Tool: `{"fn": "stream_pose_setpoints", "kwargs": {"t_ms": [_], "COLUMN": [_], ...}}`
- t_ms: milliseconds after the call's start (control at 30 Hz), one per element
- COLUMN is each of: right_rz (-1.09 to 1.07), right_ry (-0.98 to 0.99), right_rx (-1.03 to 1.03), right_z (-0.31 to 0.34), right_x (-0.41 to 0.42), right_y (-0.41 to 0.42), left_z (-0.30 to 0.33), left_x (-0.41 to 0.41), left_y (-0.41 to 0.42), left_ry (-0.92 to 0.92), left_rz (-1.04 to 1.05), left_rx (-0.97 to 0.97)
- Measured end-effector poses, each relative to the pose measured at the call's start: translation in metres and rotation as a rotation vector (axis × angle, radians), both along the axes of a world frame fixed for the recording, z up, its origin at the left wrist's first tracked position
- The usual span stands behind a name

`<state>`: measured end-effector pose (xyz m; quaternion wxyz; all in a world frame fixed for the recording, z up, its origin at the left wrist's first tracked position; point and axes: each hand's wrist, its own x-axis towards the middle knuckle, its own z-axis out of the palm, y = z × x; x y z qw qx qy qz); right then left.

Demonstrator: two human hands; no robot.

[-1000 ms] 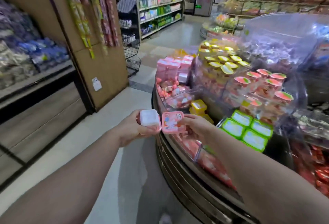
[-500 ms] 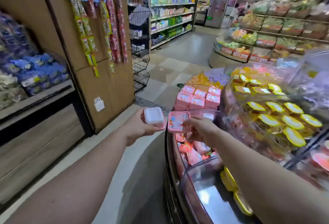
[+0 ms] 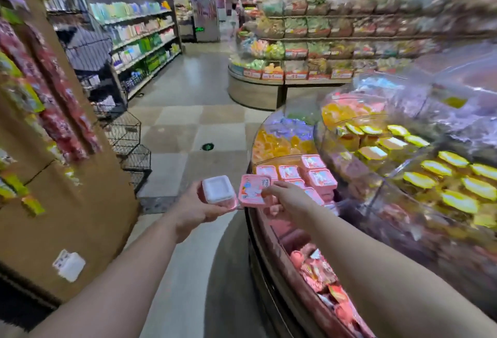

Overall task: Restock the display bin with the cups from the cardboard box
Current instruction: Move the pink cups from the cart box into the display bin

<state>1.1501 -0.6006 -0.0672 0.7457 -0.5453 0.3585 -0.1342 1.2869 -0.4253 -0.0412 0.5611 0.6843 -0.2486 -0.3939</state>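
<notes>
- The left hand [image 3: 195, 210] grips one pink cup [image 3: 218, 192] from below, fingers curled round its sides, with the cup's white underside turned toward the camera. The grip matches the one half a second ago.
- The right hand [image 3: 289, 198] pinches a second pink cup [image 3: 254, 190] by its right edge, printed lid tilted toward the camera. The two cups sit just beside each other, nearly touching, as before.
- Both cups are held in the air at the near rim of the round display stand [image 3: 265, 243], just short of the stacked pink cups [image 3: 309, 173] in the display bin. Against the earlier frame the hands have moved closer to that stack.
- To the right, yellow-lidded cups [image 3: 441, 173] fill the neighbouring clear compartments. More of them show now, as the view has swung rightward and upward.
- Wire baskets [image 3: 126, 138] stand on the left by the wooden panel [image 3: 67, 216].
- Farther off lie the tiled aisle [image 3: 188, 90], a second round stand [image 3: 258, 87] and blurred shelving [image 3: 139, 39], all more fully in view than earlier.
</notes>
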Motion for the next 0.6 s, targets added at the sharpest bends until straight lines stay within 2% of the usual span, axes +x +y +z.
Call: {"fn": "stream_pose_setpoints", "kwargs": {"t_ms": [267,500,600], "right_rz": [-0.142,-0.272,-0.359], "right_ry": [0.053,0.110,0.136], "right_rx": [-0.077,-0.025,-0.015], "right_z": [-0.005,-0.012,-0.015], "right_x": [0.038,0.073,0.073], "right_y": [-0.080,-0.134,-0.147], "left_z": [-0.027,-0.040,-0.044], "left_x": [0.076,0.136,0.146], "left_y": [-0.104,-0.187,-0.227], "left_ry": [-0.015,-0.046,-0.036], "left_rz": [-0.224,-0.325,-0.437], "left_rx": [-0.019,0.018,0.036]}}
